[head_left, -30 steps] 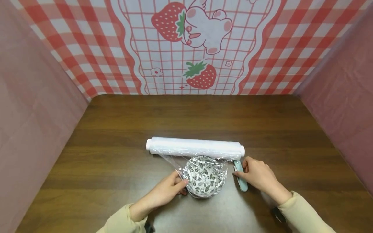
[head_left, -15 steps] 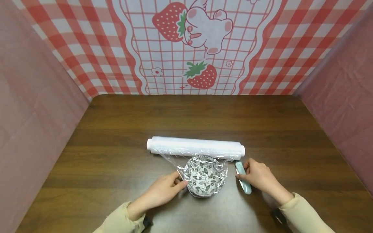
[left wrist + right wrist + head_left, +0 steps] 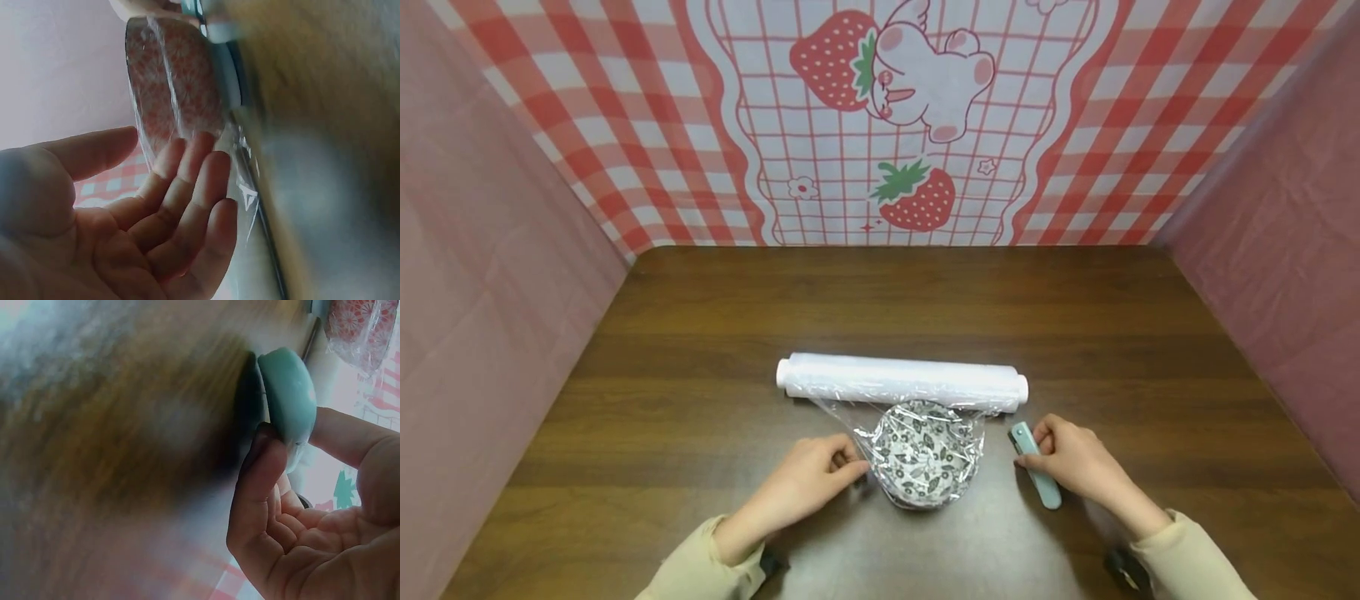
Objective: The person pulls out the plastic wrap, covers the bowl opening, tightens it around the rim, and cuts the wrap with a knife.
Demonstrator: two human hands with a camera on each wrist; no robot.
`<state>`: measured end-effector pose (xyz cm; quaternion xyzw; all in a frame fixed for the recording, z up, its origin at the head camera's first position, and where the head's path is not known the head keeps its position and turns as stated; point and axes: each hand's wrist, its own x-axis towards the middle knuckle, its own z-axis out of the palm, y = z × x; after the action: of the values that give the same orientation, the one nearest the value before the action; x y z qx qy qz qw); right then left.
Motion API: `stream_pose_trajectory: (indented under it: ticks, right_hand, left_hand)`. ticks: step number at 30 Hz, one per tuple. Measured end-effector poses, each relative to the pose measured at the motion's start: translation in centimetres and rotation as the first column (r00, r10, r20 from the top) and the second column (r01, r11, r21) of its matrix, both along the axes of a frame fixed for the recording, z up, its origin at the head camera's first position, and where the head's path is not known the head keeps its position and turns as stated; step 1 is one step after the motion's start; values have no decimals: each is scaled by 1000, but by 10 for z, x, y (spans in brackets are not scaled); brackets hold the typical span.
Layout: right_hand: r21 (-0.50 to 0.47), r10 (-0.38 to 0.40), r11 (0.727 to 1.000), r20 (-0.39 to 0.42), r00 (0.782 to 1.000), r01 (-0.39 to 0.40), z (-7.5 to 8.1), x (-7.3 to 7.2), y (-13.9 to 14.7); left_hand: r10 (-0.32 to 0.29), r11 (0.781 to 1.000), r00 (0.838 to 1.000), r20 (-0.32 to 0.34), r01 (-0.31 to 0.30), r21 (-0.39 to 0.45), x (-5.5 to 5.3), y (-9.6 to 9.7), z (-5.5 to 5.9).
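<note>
A bowl [image 3: 927, 456] with a leaf pattern inside stands in the middle of the head view, plastic wrap stretched over its top. Its outer wall [image 3: 178, 81] looks reddish with a flower print in the left wrist view. Behind it lies a long roll of plastic wrap [image 3: 902, 381], and clear film runs from the roll to the bowl. My left hand [image 3: 808, 479] is beside the bowl's left edge, fingers loosely bent, thumb apart, nothing held. My right hand [image 3: 1086, 462] pinches a mint-green folding knife [image 3: 1037, 468] between thumb and fingers, right of the bowl.
The brown wooden table [image 3: 700, 308] extends behind the roll and to both sides. A checked strawberry cloth [image 3: 917, 125] hangs at the back, with pink cloth walls [image 3: 497, 250] left and right.
My left hand has let go of the film at the bowl's left edge and drawn slightly left. My right hand has moved the folding knife a little right and nearer, away from the roll.
</note>
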<state>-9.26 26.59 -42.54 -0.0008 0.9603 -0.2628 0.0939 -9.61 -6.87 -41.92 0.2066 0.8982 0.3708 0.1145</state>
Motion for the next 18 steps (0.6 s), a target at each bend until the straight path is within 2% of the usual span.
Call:
stream_pose_trajectory:
  ticks: [5,14,18]
  right_hand:
    - [2,-15,1000,-5,1000,15,7,3,5]
    - [-23,-32,999,-43,999,31,31,7,6]
    - [-45,-41,998,-71,997,38,38,8,4]
  left_hand:
    - [47,999,998,-52,-48,-14,-1,-5,8]
    - [82,996,993,-89,-84,-16,-7,-11,22]
    - [81,997,989,-127,-82,-10,-10,-12,26]
